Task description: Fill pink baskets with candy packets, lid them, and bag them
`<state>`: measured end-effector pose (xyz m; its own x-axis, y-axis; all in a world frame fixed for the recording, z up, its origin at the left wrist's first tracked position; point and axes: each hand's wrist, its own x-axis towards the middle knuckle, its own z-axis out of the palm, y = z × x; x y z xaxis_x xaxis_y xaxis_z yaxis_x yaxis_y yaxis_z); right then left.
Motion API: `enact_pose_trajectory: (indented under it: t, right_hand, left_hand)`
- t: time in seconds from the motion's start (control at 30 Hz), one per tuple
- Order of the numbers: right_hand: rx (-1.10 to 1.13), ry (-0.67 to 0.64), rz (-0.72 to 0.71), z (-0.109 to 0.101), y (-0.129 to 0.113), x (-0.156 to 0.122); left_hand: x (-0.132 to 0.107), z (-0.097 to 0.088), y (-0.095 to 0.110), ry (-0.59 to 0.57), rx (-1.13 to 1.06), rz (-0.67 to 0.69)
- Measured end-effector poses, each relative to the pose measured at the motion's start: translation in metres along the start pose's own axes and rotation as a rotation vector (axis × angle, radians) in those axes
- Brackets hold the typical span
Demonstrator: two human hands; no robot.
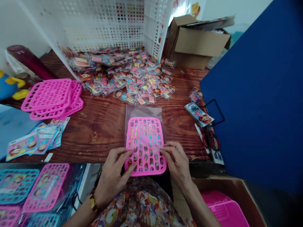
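Dark wood grain covers the worktop (99, 110), with a pale wall (236, 8) behind it and a pink grid (145, 146) at the middle of its near edge, jutting partly past it. Far left of the grid are a blue and yellow toy (8, 85) and, leaning beside it, a maroon bottle (30, 61). Low on that same side, below the level of the worktop, lie wrapped grids (47, 187) in pink and blue. Between these and the bottle, left of the grid, some printed cards (44, 138) fan out just in front of a loose pile of pink stacked grids (50, 97). Beyond the grid a white basket (106, 25) opens toward it, and small clear packets (132, 75) spill out across the wood. At the grid's left edge the left hand (115, 167) grips it, thumb and fingers over its face. Clear film (155, 111) shows past the grid's far edge; whether it encloses the grid I cannot tell. At the grid's right edge the right hand (177, 162) pinches it, well apart from the other. Beyond and to the right of the grid stands an open carton (201, 44); nearer come a bundle (199, 113) and dark-handled scissors (210, 140). Below and right of the grid, a box (239, 183) holds a pink tray (224, 209). Farthest right of the grid rises a blue board (255, 104).
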<state>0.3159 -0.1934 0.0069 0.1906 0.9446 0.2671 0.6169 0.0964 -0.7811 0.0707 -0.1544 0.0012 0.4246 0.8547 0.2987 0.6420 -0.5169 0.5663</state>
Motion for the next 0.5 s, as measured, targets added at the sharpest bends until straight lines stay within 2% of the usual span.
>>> enact_pose_trajectory:
  t: [0.17,0.23,0.3,0.33,0.37,0.43,0.5]
  right_hand:
    - [0.057,-0.056,-0.11,-0.014,0.014,-0.026]
    - [0.136,-0.035,-0.042,-0.016,0.016,-0.033]
    - [0.216,0.053,0.103,-0.013,0.016,-0.036]
    - [0.256,0.052,0.166,-0.011,0.015,-0.037]
    - [0.299,-0.003,0.207,-0.008,0.014,-0.038]
    - [0.388,-0.221,0.224,-0.003,0.011,-0.041]
    - [0.423,-0.374,0.252,0.001,0.01,-0.045]
  left_hand:
    - [-0.007,0.001,0.001,0.062,-0.129,-0.04]
    - [-0.007,-0.003,-0.001,0.109,-0.215,-0.143]
    - [-0.005,-0.006,-0.005,0.127,-0.333,-0.328]
    - [-0.004,-0.006,-0.007,0.081,-0.41,-0.392]
    - [-0.003,-0.005,-0.009,-0.002,-0.498,-0.417]
    - [-0.005,0.001,-0.013,-0.204,-0.655,-0.372]
    - [-0.01,0.012,-0.018,-0.308,-0.689,-0.313]
